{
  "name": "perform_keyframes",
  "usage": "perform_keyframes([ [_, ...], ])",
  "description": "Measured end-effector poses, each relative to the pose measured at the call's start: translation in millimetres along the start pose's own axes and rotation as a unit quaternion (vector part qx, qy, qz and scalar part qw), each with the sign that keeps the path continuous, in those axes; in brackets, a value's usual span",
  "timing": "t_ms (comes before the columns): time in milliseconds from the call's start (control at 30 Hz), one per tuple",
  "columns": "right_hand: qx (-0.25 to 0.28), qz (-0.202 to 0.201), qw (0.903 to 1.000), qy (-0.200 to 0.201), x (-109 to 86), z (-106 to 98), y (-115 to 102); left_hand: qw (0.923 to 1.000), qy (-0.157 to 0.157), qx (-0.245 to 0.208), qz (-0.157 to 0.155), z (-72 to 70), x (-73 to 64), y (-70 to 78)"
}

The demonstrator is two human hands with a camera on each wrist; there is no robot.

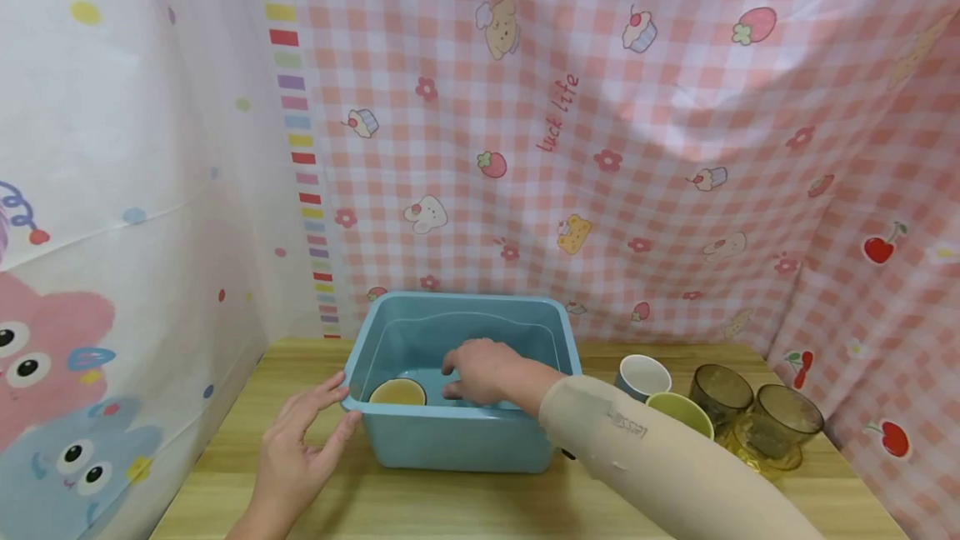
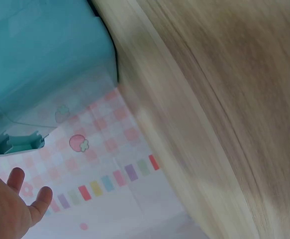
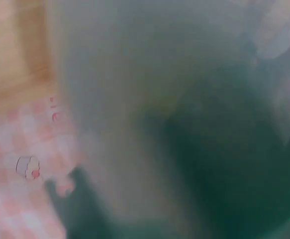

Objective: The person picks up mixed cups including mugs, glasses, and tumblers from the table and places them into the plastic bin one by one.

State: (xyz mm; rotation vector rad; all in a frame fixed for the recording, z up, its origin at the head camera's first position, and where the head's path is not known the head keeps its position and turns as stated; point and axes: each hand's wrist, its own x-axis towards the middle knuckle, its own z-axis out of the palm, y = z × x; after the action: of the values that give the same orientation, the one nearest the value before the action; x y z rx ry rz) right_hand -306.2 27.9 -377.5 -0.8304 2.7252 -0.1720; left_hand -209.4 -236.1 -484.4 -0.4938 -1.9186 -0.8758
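Observation:
A light blue plastic bin (image 1: 465, 440) stands on the wooden table, its near wall facing me. Inside, at the near left corner, sits a cup with a yellow interior (image 1: 398, 392). My right hand (image 1: 486, 372) is down in the bin, to the right of that cup, fingers apart and pointing left with nothing seen between them. At the bin's left rim, my left hand (image 1: 300, 438) has its fingertips right at the edge, the thumb spread below. The left wrist view shows the same left hand (image 2: 8, 204) beneath the bin's rim. Blur fills most of the right wrist view.
Right of the bin stand a white cup (image 1: 644, 375), a green cup (image 1: 680, 413) partly behind my sleeve, and two brown tinted glasses (image 1: 722, 394). Yellow glassware (image 1: 772, 461) lies in front of them. A checked cloth (image 1: 600, 190) hangs behind the table.

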Motion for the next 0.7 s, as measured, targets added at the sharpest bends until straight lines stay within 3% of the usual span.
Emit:
perform_keyframes([
  [133, -0.043, -0.032, 0.9976, 0.044, -8.7, -7, 12, 0.9999, 0.009, -0.005, 0.011, 1.4, 0.2, -1.2],
  [267, -0.052, -0.061, 0.9918, 0.099, -22.4, -14, 25, 0.9999, 0.009, -0.005, 0.008, 1.8, 0.0, 0.1],
  [533, -0.099, -0.128, 0.9594, 0.231, -52.6, -26, 52, 0.9998, -0.005, 0.005, -0.019, -1.1, -1.1, 5.2],
  [700, -0.098, -0.12, 0.953, 0.26, -70.6, -35, 66, 1.0, -0.001, 0.008, -0.006, -0.2, -0.2, 5.1],
])
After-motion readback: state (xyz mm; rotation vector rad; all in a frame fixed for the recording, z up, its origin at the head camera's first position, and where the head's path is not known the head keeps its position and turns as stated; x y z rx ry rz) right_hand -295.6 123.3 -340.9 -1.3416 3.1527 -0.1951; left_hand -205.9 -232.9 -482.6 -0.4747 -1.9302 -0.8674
